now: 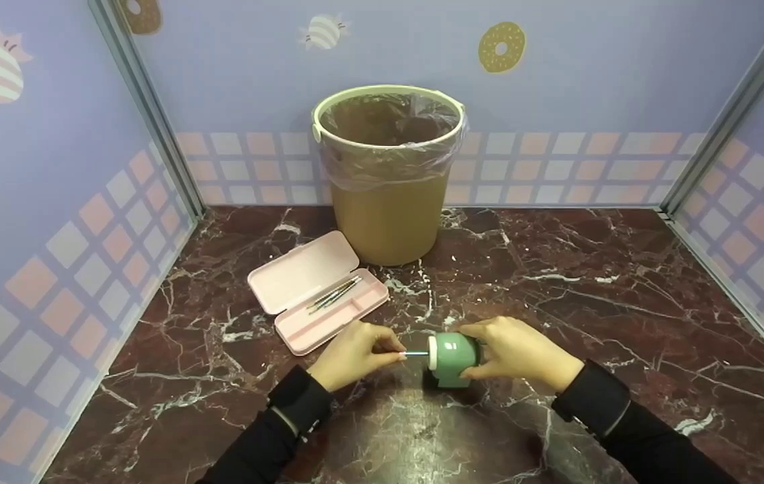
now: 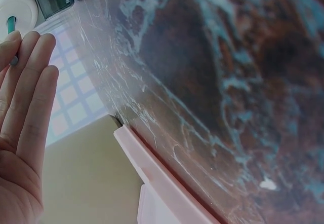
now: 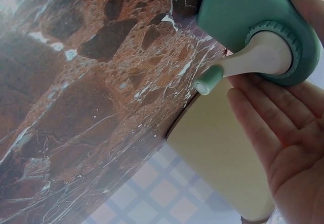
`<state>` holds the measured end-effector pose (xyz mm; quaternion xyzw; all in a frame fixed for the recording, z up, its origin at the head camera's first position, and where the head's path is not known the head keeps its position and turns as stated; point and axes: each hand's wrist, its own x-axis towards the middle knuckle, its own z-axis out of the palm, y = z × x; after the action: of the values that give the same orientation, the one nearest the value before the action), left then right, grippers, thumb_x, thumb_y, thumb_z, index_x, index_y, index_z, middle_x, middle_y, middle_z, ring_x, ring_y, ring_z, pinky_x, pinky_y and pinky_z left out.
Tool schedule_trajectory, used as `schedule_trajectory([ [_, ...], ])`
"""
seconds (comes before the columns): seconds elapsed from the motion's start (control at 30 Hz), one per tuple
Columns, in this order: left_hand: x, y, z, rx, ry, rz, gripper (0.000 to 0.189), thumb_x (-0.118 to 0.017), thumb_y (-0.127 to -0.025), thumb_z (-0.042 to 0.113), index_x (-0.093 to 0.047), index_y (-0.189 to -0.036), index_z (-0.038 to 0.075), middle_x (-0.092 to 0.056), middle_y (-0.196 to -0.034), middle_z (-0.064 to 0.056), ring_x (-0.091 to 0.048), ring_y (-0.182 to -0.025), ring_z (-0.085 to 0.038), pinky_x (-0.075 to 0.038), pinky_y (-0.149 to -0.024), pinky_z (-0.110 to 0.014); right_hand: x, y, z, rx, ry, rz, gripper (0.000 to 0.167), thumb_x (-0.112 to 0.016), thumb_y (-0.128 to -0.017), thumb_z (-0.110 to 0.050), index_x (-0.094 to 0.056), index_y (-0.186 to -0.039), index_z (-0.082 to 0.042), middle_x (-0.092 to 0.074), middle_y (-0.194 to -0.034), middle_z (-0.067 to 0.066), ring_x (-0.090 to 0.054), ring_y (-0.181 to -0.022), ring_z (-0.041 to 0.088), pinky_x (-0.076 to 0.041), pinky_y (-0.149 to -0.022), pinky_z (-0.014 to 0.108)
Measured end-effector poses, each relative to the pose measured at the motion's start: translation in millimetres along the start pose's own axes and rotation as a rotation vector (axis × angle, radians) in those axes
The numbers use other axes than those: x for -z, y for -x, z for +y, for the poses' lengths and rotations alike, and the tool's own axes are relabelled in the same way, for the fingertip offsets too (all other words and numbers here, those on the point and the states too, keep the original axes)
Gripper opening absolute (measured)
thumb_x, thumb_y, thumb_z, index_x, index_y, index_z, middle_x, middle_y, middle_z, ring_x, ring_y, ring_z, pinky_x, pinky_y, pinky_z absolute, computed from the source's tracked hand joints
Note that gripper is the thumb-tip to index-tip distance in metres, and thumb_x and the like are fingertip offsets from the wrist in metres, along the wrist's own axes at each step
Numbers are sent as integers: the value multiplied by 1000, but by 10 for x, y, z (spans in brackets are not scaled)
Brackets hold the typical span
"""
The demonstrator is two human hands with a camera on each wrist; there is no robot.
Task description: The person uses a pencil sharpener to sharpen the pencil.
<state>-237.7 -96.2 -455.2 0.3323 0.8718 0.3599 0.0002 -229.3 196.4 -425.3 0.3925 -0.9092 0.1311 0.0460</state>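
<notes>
A green hand-crank pencil sharpener (image 1: 454,357) stands on the marbled table, its white front ring facing left. My left hand (image 1: 358,353) pinches a pencil (image 1: 416,353) between thumb and fingers, and the pencil's other end is inside the sharpener's hole. In the left wrist view the pencil's rear end pokes out below the thumb. From the right, my right hand (image 1: 513,353) grips the sharpener's body between thumb and fingers. Its white crank (image 3: 253,58), with a green knob (image 3: 208,80), shows free of the fingers in the right wrist view.
Left of the sharpener lies an opened pink pencil case (image 1: 304,272) with several patterned pencils (image 1: 334,296) inside. Behind it stands a tan trash bin (image 1: 388,215) lined with a clear bag. Patterned walls (image 1: 576,101) close the table in at the back and sides.
</notes>
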Motion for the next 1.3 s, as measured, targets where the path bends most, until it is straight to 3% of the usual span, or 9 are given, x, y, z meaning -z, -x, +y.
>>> schedule_trajectory([
  [0.47,9,19,-6,14,30,-2,9,-77,-90,14,-78,-94,6,-80,-90,-8,-76,-79,-18,-60,-76,-22,-11,6,1,4,30,3,57,-87,-77,-40,-71,-119,-5,-76,-88,2,-65,-66,8,-54,-59,23],
  [0.8,38,20,-14,25,52,-27,9,-77,-90,14,-77,-94,7,-80,-89,-8,-75,-78,-18,-57,-74,-18,0,-11,-16,-10,30,4,58,-88,-75,-39,-70,-121,-7,-78,-92,3,-69,-70,10,-57,-63,25],
  [1.03,130,103,-88,42,127,-12,9,-76,-89,9,-76,-95,2,-80,-91,-13,-77,-80,-24,-58,-76,-17,9,1,-7,-15,20,1,61,-88,-75,-38,-70,-124,-7,-79,-94,4,-69,-69,10,-58,-63,25],
  [1.3,152,172,-122,56,168,1,10,-77,-89,11,-77,-95,3,-80,-91,-13,-77,-78,-22,-58,-74,-16,-8,3,5,14,35,15,58,-87,-76,-39,-70,-121,-5,-78,-91,4,-68,-67,9,-57,-62,25],
])
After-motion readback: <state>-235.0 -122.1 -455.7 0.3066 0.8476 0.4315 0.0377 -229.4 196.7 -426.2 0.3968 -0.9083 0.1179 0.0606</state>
